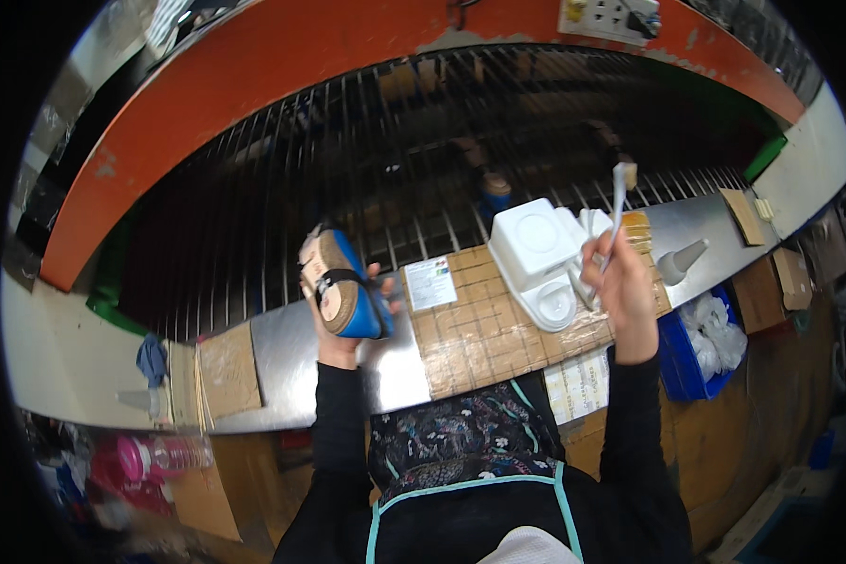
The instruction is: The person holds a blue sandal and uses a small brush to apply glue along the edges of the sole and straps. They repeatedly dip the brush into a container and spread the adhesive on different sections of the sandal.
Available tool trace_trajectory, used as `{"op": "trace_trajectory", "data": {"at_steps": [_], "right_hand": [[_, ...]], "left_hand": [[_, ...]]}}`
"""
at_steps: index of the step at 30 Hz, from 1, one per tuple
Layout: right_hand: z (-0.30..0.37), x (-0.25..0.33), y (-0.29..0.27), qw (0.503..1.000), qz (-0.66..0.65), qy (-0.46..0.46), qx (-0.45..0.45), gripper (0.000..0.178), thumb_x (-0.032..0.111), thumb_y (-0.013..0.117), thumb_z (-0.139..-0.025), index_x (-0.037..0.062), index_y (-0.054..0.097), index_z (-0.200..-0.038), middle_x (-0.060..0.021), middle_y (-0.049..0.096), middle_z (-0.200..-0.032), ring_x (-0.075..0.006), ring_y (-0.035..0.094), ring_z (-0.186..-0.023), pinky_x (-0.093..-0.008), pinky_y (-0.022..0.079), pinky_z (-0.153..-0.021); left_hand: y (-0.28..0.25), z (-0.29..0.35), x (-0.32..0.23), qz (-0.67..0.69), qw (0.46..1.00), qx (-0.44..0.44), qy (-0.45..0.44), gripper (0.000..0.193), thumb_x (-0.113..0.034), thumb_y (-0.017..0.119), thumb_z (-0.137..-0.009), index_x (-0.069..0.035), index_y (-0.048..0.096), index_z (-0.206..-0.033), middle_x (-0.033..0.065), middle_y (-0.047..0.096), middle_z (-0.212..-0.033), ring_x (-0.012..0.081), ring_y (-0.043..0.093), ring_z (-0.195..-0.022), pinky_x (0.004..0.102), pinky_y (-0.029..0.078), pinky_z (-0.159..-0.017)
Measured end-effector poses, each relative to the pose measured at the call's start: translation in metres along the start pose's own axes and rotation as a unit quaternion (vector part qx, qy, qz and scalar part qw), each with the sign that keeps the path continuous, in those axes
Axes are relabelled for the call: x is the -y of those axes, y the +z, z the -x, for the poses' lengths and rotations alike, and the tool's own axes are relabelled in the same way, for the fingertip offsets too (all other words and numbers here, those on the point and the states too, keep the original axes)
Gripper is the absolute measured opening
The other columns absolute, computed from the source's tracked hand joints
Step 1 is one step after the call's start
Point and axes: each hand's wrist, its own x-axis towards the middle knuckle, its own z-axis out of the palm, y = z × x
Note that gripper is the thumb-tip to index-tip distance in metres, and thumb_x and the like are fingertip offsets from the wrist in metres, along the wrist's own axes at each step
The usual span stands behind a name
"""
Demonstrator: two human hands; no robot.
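Two bare hands are at work in the head view, coming up from dark sleeves at the lower edge. The left hand point(336, 346), left of centre in the frame, is closed around a shoe point(339, 282), blue and tan with a black strap across it. Its fingers show on the right side of the shoe, a bit blurred from where I stand. The shoe is held up over the edge of the metal counter point(287, 365), tilted.

Right of centre, the right hand point(627, 287) has its fingers pinched together on a thin white brush point(619, 202), which stands nearly upright with a yellowish tip at the top. Just to the left of that hand sits a white plastic container point(539, 246) with a small round cup at its front. It stands on a taped cardboard sheet point(470, 338) in the middle of the frame, and a white card point(430, 284) lies on the sheet's upper left corner.

Behind it all, a rack of metal bars point(277, 188) stretches across the upper part, under an orange beam point(207, 94). A blue bin point(683, 362) holding plastic bags point(714, 334) is at right.
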Motion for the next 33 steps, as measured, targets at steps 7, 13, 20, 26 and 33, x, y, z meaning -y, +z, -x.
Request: {"op": "trace_trajectory", "data": {"at_steps": [7,13,20,26,33], "right_hand": [[-0.181,0.058,-0.168,0.951,-0.131,-0.016,-0.28,0.036,0.044,0.049,-0.098,0.0089,0.048,-0.102,-0.0287,0.054,-0.115,-0.0409,0.058,-0.103,-0.0541,0.05,-0.087],[-0.272,0.047,-0.298,0.902,-0.006,0.015,-0.431,0.071,0.057,0.049,-0.092,0.0183,0.028,-0.148,-0.0132,0.028,-0.151,-0.0381,0.032,-0.134,-0.0661,0.029,-0.099],[-0.298,0.038,-0.324,0.918,0.004,0.03,-0.396,0.067,0.051,0.043,-0.093,0.0177,0.029,-0.149,-0.0094,0.021,-0.159,-0.0392,0.017,-0.144,-0.0758,0.008,-0.103],[-0.303,0.028,-0.317,0.892,0.095,0.08,-0.436,0.067,0.055,0.043,-0.089,0.0186,0.038,-0.145,-0.0086,0.031,-0.155,-0.0457,0.019,-0.141,-0.0835,0.003,-0.095],[-0.308,0.021,-0.311,0.914,0.097,0.067,-0.389,0.066,0.054,0.044,-0.088,0.0175,0.042,-0.143,-0.0097,0.036,-0.151,-0.0441,0.022,-0.14,-0.0811,0.003,-0.097]], "left_hand": [[-0.032,-0.061,-0.05,-0.046,0.982,-0.185,-0.004,0.099,-0.09,0.031,-0.074,-0.002,0.054,-0.111,0.0196,0.062,-0.092,0.0359,0.062,-0.071,0.0476,0.054,-0.062],[-0.065,-0.101,-0.064,-0.046,0.939,-0.339,0.021,0.096,-0.09,0.023,-0.077,-0.007,0.058,-0.109,0.022,0.06,-0.088,0.036,0.058,-0.065,0.0475,0.049,-0.054],[-0.122,-0.116,-0.104,-0.03,0.973,-0.227,0.006,0.088,-0.086,0.035,-0.074,-0.012,0.057,-0.117,0.0189,0.06,-0.099,0.0363,0.057,-0.074,0.0429,0.047,-0.056],[-0.135,-0.11,-0.126,0.051,0.947,-0.307,0.077,0.064,-0.063,0.046,-0.084,-0.008,0.054,-0.117,0.0163,0.059,-0.102,0.0344,0.056,-0.076,0.0376,0.046,-0.054],[-0.147,-0.114,-0.123,0.061,0.964,-0.216,0.145,0.045,-0.046,0.046,-0.089,-0.009,0.055,-0.113,0.0158,0.057,-0.101,0.0307,0.054,-0.077,0.0351,0.044,-0.056]]}}
